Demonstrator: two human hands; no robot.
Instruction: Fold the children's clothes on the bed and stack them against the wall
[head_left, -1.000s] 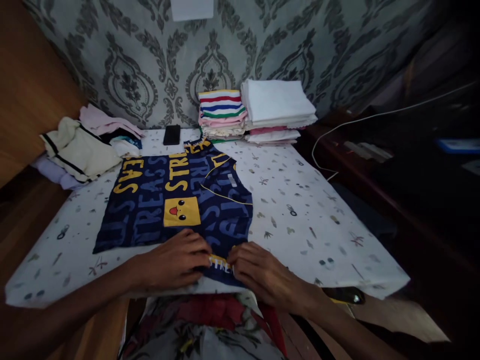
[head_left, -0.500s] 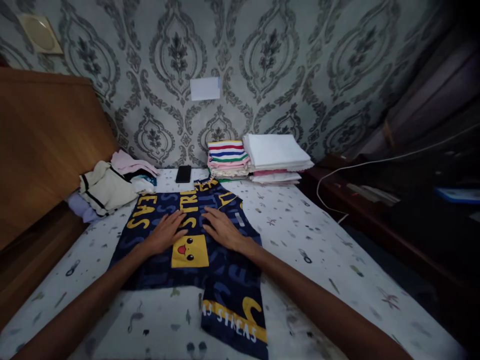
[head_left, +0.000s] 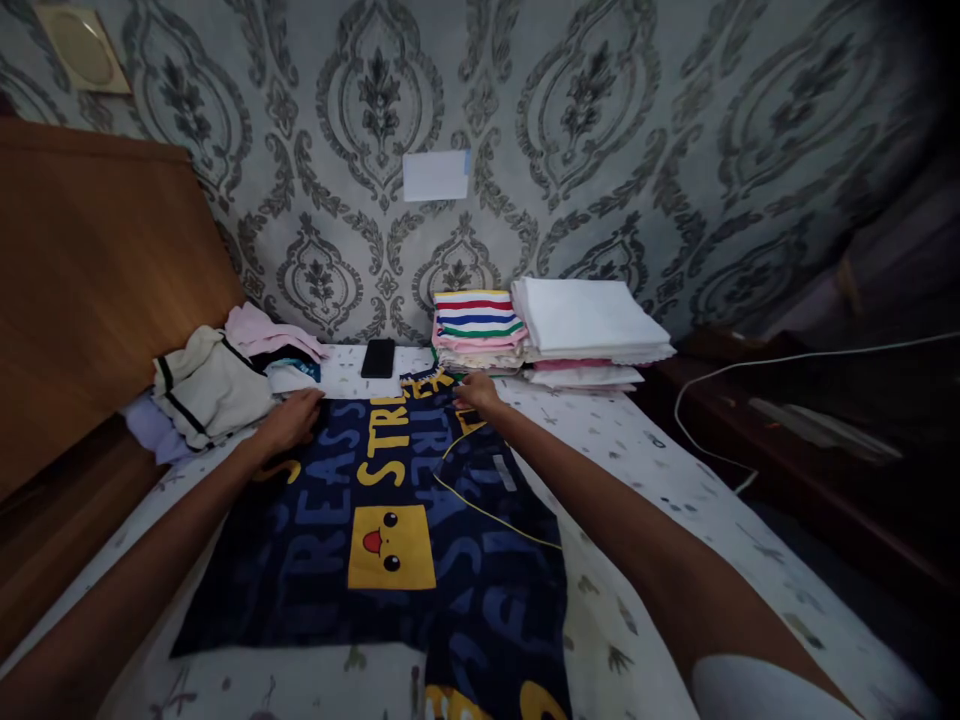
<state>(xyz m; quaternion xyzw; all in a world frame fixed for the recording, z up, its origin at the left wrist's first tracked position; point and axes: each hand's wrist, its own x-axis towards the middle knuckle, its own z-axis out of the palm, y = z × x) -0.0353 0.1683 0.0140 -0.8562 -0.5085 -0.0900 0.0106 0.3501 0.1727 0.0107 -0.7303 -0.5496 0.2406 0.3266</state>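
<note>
Navy shirt (head_left: 315, 560): left hand (head_left: 294, 418) and right hand (head_left: 480, 392) grip its far edge.

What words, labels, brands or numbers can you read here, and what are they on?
"STR", in yellow on the navy garment; what follows is unclear.
"TREAS", in dim blue on the same garment.
"S", in yellow on it, beside the left hand.
Too small to read: the pale neck label.
No readable writing on the wall paper sheet.
</note>
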